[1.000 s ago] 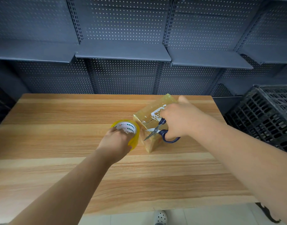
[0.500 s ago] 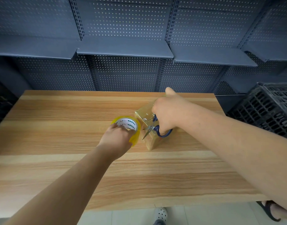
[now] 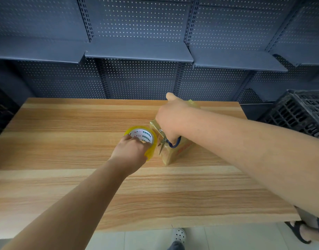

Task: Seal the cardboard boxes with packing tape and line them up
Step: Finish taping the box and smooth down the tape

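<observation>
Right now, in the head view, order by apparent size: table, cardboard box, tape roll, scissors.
Table, cardboard box, tape roll, scissors. The right hand covers much of the scissors, so that last place is unsure.

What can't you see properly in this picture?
Head view only.
Top of the cardboard box: covered by the right hand.
The scissors: mostly under that hand; blades open or closed, cannot tell.
Near side of the tape roll: behind the left hand.
Red print on the box: too small to read.
</observation>
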Motion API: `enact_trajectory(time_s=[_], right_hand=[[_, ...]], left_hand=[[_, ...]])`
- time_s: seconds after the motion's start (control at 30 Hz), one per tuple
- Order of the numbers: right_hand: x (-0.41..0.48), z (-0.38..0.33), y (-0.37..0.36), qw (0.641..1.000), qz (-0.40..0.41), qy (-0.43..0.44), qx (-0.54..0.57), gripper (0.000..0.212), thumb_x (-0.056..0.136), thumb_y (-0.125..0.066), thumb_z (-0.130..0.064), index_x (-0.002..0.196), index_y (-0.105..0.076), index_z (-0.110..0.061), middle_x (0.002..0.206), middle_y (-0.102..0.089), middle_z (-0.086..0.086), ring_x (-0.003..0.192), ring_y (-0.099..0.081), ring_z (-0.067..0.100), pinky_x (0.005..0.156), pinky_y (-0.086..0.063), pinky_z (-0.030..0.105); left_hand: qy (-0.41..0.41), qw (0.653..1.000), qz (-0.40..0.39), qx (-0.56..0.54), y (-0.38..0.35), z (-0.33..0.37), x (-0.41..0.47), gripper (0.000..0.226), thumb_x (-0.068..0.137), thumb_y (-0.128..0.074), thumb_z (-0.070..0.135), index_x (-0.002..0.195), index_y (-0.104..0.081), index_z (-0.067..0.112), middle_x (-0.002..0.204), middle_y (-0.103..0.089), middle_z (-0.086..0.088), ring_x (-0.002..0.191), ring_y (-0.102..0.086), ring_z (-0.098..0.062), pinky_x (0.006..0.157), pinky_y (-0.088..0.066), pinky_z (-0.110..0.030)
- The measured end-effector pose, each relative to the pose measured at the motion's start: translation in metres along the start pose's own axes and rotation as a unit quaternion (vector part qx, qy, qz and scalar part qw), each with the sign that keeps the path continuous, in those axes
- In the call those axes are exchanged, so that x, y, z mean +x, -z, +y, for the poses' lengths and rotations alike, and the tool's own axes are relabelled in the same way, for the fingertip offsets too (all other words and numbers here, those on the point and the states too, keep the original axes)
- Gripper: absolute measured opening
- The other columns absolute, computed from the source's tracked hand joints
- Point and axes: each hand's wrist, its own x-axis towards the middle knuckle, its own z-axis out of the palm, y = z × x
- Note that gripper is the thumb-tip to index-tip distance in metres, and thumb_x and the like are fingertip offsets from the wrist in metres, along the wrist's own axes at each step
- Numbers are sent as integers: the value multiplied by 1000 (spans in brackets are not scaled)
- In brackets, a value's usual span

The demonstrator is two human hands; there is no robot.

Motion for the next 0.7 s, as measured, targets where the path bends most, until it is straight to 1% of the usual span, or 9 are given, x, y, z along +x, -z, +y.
enact_trajectory(time_s=[0.07, 0.17, 0.23, 0.4, 0.5, 0.6, 0.7], right_hand=[[3, -1, 4, 1000, -8, 0, -1, 31, 86, -61, -49, 75, -46, -24, 79, -47, -7, 66, -36, 12, 114, -17, 45], [4, -1, 10, 1000, -10, 4, -7, 36, 88, -59, -47, 68, -38, -24, 75, -42, -6, 62, -28, 12, 114, -19, 45], [4, -1, 12, 1000, -11, 5, -3, 38, 88, -60, -47, 67, -37, -24, 75, -41, -6, 61, -27, 11, 115, -19, 45], [6, -3, 14, 1000, -20, 12, 10, 35, 87, -60, -46, 68, -40, -25, 77, -45, -7, 65, -33, 11, 113, -22, 45], [9, -6, 15, 1000, -19, 21, 4, 33, 90, -60, -43, 69, -42, -25, 77, -45, -9, 77, -40, 14, 112, -23, 44], [11, -7, 18, 1000, -13, 19, 0, 30, 92, -60, -41, 73, -44, -24, 78, -44, -9, 69, -36, 12, 112, -23, 42], [11, -8, 19, 999, 6, 26, -22, 30, 95, -56, -34, 71, -42, -23, 76, -43, -8, 73, -39, 13, 107, -25, 39]], left_hand=[[1, 1000, 3, 6, 1, 0, 0, 40, 96, -50, 33, 135, -49, 28, 110, -64, -3, 109, -53, -24, 104, -29, -30], [7, 1000, 8, 5, 3, -1, -3, 40, 96, -50, 32, 136, -49, 28, 111, -64, -4, 110, -52, -25, 102, -30, -29], [10, 1000, 12, 4, 3, -1, -5, 39, 96, -50, 31, 135, -49, 28, 110, -64, -4, 110, -52, -26, 101, -30, -29], [8, 1000, 16, 6, -1, -4, -9, 40, 97, -50, 34, 136, -49, 28, 110, -66, -2, 109, -54, -25, 102, -29, -29], [7, 1000, 15, 7, -3, -5, -10, 40, 97, -50, 34, 137, -48, 28, 109, -65, -2, 109, -54, -24, 103, -29, -29], [7, 1000, 13, 7, -4, -7, -9, 40, 97, -51, 33, 136, -49, 28, 106, -66, -2, 107, -54, -24, 103, -29, -29], [5, 1000, 15, 10, -4, -8, -8, 38, 96, -51, 32, 134, -50, 27, 102, -66, -2, 104, -55, -24, 103, -30, -30]])
